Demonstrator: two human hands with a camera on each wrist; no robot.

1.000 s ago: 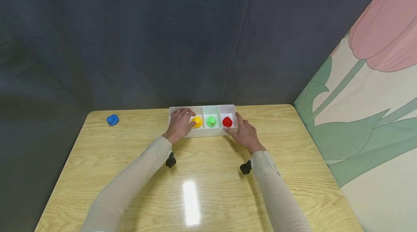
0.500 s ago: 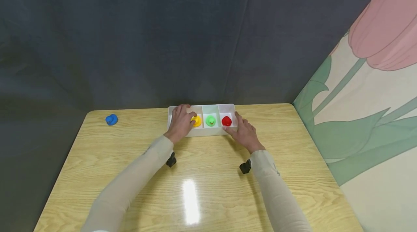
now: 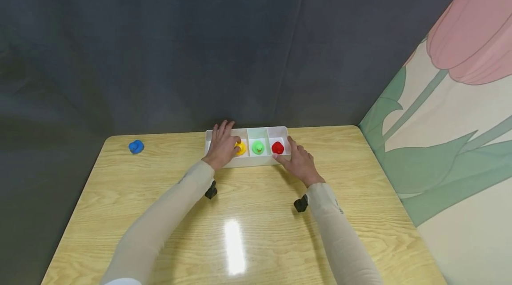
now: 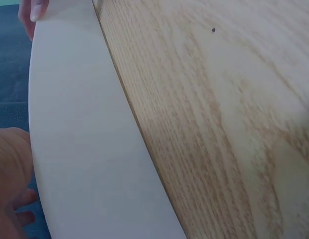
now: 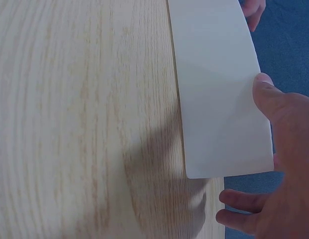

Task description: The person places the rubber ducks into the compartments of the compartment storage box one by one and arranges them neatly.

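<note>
A long white divided tray [image 3: 250, 161] lies near the table's far edge. Inside, from left to right, sit a yellow rubber duck [image 3: 241, 148], a green rubber duck [image 3: 258, 147] and a red rubber duck [image 3: 278, 148], each in its own compartment. My left hand [image 3: 222, 146] reaches over the tray's left part, thumb and index finger pinching the yellow duck, other fingers stretched toward the back wall. It hides much of the leftmost compartment. My right hand [image 3: 301, 163] grips the tray's right end, its thumb [image 5: 264, 79] at the front wall's upper edge.
A blue rubber duck [image 3: 136, 146] stands on the wooden table [image 3: 160, 214] at its far left corner. Right behind the tray hangs a dark curtain [image 3: 200, 54]. A panel printed with a tulip [image 3: 436, 151] borders the table on the right.
My left hand's index finger has bent in toward the thumb at the yellow duck, while the other fingers have straightened and lifted toward the back. The right hand stays at the tray's end.
</note>
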